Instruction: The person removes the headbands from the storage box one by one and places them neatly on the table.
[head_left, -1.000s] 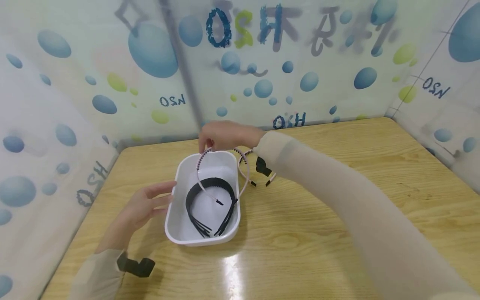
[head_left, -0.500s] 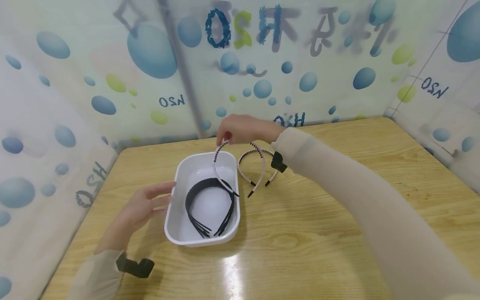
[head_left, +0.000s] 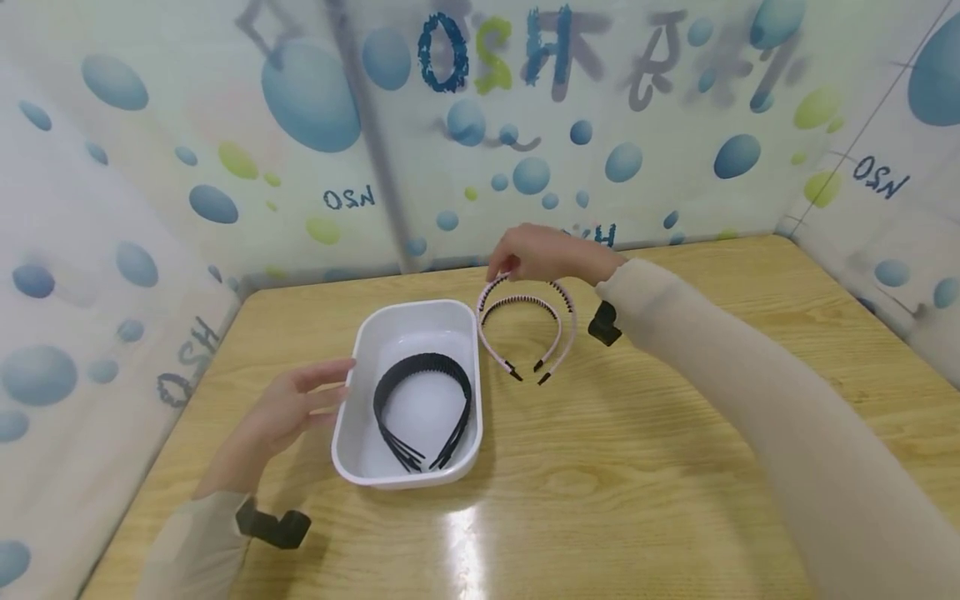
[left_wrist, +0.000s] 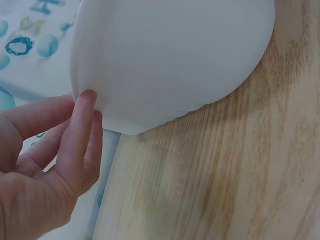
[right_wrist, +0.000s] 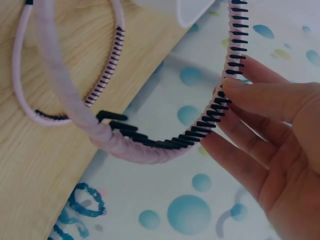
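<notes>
My right hand (head_left: pixel 536 252) pinches a pink headband (right_wrist: pixel 150 154) with black teeth between thumb and fingers, near the back of the table. Its black-tipped ends point down toward me. Behind it in the head view, a second pink headband (head_left: pixel 521 298) of the same kind lies on the table, framed by the held one. My left hand (head_left: pixel 288 408) touches the left side of a white plastic basin (head_left: pixel 397 482), fingers fairly straight at the rim. Inside the basin lies a group of black toothed headbands (head_left: pixel 423 363), nested together.
A wooden table (head_left: pixel 637 483) carries everything, its back edge meeting a wall covering (head_left: pixel 652 192) printed with blue and green bubbles. Black camera straps (head_left: pixel 273 529) circle both wrists.
My right hand has carried the pink headband from over the basin rightward, to the other pink headband. The left hand stays at the basin's side.
</notes>
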